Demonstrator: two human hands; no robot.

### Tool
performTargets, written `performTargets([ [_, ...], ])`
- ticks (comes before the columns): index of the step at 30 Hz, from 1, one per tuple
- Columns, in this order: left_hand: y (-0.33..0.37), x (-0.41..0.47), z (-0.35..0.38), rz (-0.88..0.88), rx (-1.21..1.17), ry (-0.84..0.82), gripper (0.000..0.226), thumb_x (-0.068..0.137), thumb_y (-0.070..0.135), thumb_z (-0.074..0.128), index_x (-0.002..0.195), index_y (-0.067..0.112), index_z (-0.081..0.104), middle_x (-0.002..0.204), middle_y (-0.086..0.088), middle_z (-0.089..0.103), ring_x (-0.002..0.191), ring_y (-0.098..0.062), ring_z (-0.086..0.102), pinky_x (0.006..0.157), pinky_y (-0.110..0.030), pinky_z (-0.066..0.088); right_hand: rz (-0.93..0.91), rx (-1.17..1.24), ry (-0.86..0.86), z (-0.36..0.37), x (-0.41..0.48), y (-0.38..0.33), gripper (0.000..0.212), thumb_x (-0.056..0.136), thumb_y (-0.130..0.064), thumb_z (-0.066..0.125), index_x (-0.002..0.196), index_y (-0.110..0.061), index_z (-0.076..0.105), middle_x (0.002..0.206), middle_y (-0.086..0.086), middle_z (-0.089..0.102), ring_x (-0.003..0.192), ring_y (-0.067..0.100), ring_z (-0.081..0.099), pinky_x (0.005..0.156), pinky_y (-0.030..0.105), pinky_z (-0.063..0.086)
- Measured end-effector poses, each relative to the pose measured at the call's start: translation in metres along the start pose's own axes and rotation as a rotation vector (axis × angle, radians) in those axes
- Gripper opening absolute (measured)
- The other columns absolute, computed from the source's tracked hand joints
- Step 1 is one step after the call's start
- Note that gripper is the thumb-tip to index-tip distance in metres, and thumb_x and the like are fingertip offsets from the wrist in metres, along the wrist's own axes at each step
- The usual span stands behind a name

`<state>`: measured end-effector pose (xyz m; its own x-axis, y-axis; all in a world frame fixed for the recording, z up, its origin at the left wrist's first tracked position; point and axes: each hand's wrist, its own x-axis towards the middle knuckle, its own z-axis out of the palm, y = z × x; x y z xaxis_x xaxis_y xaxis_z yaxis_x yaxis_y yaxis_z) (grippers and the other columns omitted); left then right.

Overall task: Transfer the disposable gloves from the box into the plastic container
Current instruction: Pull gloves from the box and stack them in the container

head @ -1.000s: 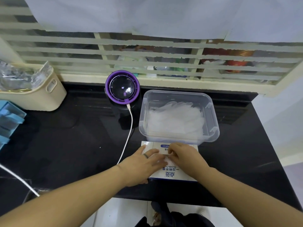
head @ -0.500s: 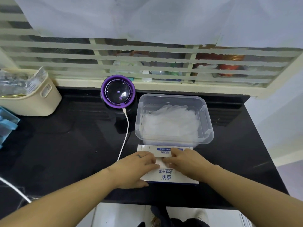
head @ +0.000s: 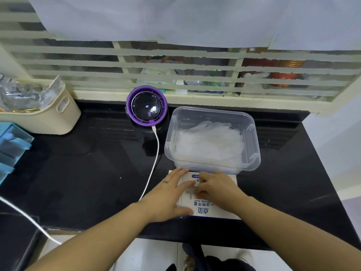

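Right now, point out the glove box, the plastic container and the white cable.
glove box (head: 203, 209): head view, on its printed top face.
plastic container (head: 253, 141): head view, on its right wall.
white cable (head: 157, 145): head view, on the stretch left of the container.

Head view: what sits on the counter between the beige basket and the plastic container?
In the head view, a purple round device stands between the beige basket and the plastic container. Its white cable runs toward the counter's near edge.
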<state>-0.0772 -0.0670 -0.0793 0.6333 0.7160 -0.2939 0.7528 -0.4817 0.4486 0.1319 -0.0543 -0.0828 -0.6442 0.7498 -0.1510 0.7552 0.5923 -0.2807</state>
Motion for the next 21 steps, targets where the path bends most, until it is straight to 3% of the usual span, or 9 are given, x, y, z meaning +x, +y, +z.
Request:
performTargets([
  [2,0.0,-0.001,-0.002,-0.005,-0.024,-0.02,0.087,0.082,0.061,0.061,0.152,0.034,0.017,0.157,0.015,-0.017,0.133,0.004,-0.026,0.113,-0.02,-0.002,0.015,-0.002,0.007,0.003,0.0,-0.003,0.025,0.087,-0.031,0.05,0.09,-0.024,0.074,0.089,-0.003,0.062,0.072,0.018,0.059,0.067,0.03,0.043],
  [5,0.001,-0.001,-0.004,-0.013,-0.036,-0.037,0.09,0.078,0.062,0.065,0.151,0.038,0.016,0.157,0.018,-0.016,0.13,0.007,-0.024,0.112,-0.02,-0.001,0.014,0.005,0.125,-0.002,-0.004,-0.005,0.026,0.083,-0.027,0.046,0.075,-0.024,0.07,0.08,-0.005,0.06,0.057,0.014,0.055,0.054,0.029,0.049],
  [7,0.001,-0.001,-0.005,-0.018,-0.052,-0.033,0.09,0.077,0.061,0.067,0.15,0.039,0.017,0.157,0.018,-0.014,0.131,0.007,-0.022,0.114,-0.022,0.002,-0.016,0.015,0.153,-0.009,-0.008,-0.009,0.016,0.081,-0.024,0.053,0.077,-0.023,0.069,0.082,-0.004,0.062,0.057,0.014,0.055,0.054,0.026,0.049],
  [10,0.001,0.0,-0.005,-0.018,-0.065,-0.014,0.089,0.077,0.061,0.068,0.149,0.039,0.02,0.157,0.017,-0.011,0.138,0.003,-0.018,0.118,-0.026,0.008,-0.061,-0.023,0.044,-0.014,-0.017,-0.013,0.013,0.081,-0.02,0.064,0.094,-0.018,0.067,0.099,0.001,0.062,0.073,0.02,0.061,0.069,0.032,0.054],
  [12,0.001,0.0,-0.004,-0.02,-0.061,-0.014,0.091,0.076,0.062,0.067,0.15,0.037,0.02,0.157,0.016,-0.01,0.143,-0.003,-0.015,0.119,-0.028,0.01,-0.004,0.012,0.097,-0.017,-0.023,-0.01,0.015,0.089,-0.024,0.058,0.102,-0.019,0.066,0.106,0.0,0.06,0.081,0.021,0.06,0.078,0.033,0.053],
  [16,0.001,0.001,-0.004,-0.023,-0.055,-0.023,0.091,0.077,0.063,0.066,0.15,0.037,0.019,0.157,0.018,-0.012,0.144,-0.005,-0.015,0.119,-0.03,0.01,0.147,0.122,0.058,-0.018,-0.031,-0.007,0.04,0.093,-0.048,0.049,0.128,-0.03,0.055,0.128,-0.011,0.047,0.111,0.012,0.05,0.094,0.022,0.035],
  [18,0.001,0.001,-0.004,-0.023,-0.046,-0.02,0.092,0.077,0.062,0.067,0.15,0.036,0.019,0.157,0.017,-0.011,0.144,-0.005,-0.015,0.12,-0.03,0.011,0.143,0.132,0.058,-0.014,-0.026,-0.013,0.034,0.093,-0.045,0.051,0.119,-0.027,0.063,0.122,-0.009,0.053,0.107,0.013,0.053,0.096,0.026,0.039],
  [21,0.002,0.001,-0.004,-0.027,-0.057,-0.013,0.092,0.076,0.06,0.069,0.15,0.036,0.02,0.157,0.015,-0.009,0.145,-0.006,-0.014,0.118,-0.029,0.011,0.166,0.205,0.179,-0.011,-0.011,-0.021,0.019,0.092,-0.03,0.058,0.094,-0.017,0.07,0.1,-0.002,0.064,0.091,0.018,0.059,0.085,0.032,0.046],
])
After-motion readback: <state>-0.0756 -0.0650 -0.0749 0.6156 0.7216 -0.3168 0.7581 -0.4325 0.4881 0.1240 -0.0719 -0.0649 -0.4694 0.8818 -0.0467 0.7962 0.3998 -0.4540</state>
